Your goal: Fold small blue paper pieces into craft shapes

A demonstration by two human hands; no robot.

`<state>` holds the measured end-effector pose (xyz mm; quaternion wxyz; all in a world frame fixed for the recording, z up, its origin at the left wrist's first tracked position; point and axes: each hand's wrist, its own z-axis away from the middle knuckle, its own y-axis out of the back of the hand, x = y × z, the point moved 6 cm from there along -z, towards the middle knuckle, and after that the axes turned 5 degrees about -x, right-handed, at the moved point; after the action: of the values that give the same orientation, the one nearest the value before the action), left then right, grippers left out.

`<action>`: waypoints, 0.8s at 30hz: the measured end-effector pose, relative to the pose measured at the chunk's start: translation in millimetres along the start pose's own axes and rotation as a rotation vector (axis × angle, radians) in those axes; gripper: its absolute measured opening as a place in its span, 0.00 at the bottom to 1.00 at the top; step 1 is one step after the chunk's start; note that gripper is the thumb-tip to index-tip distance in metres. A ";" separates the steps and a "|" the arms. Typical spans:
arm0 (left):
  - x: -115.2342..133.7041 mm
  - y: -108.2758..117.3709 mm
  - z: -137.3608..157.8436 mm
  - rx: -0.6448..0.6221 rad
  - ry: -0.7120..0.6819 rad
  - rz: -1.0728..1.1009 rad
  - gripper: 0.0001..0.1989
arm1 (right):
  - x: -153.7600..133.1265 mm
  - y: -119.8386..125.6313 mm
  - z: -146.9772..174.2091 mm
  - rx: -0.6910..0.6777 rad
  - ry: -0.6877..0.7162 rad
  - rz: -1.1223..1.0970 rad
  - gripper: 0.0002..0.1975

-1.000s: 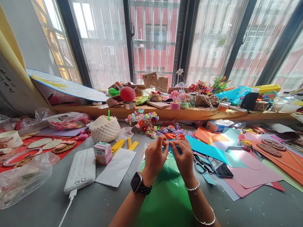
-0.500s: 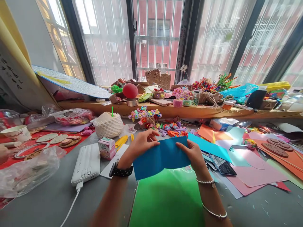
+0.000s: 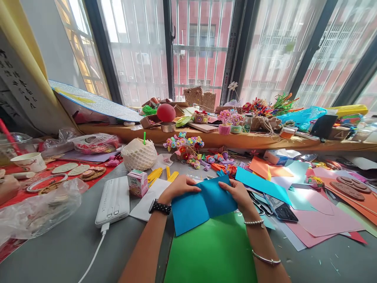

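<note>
A sheet of blue paper point(image 3: 191, 210) with a crease down its middle hangs between my two hands, above a green sheet point(image 3: 212, 251) on the grey table. My left hand point(image 3: 181, 188), with a black dotted watch strap at the wrist, pinches its upper left edge. At the upper right edge my right hand point(image 3: 240, 194) grips it between thumb and fingers. Beyond the right hand lies a strip of brighter blue paper point(image 3: 262, 184). Scissors point(image 3: 260, 204) and a phone point(image 3: 281, 208) are beside my right wrist.
A white power bank point(image 3: 113, 200) with a cable and a small pink carton point(image 3: 137, 183) stand to the left. Behind them is a coconut in foam netting point(image 3: 139, 154). Coloured papers point(image 3: 321, 216) cover the right side. Another person's hand point(image 3: 7, 186) shows at the far left.
The blue paper has come down slightly toward the green sheet, and its middle crease shows more sharply. Both hands keep their hold. The whole view has shifted a little.
</note>
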<state>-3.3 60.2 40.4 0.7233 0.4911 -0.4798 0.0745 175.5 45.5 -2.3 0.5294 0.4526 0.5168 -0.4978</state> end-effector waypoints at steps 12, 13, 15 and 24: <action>-4.1 -2.4 -1.6 0.031 -0.003 -0.022 0.19 | 11.2 -3.4 -1.2 -0.003 -0.101 -0.058 0.16; -4.1 -2.4 -1.6 0.031 -0.004 -0.024 0.20 | 11.4 -3.5 -1.1 0.000 -0.103 -0.070 0.15; -4.1 -2.2 -1.6 0.036 -0.007 -0.029 0.20 | 12.2 -3.7 -1.3 0.002 -0.108 -0.093 0.14; -3.3 -1.2 -2.1 0.077 -0.035 -0.019 0.17 | 14.5 -4.7 -0.7 0.017 -0.119 -0.136 0.13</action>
<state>-3.1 62.5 36.9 0.6959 0.5244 -0.4845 0.0776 170.3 44.9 -16.6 0.5203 0.3906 0.5098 -0.5628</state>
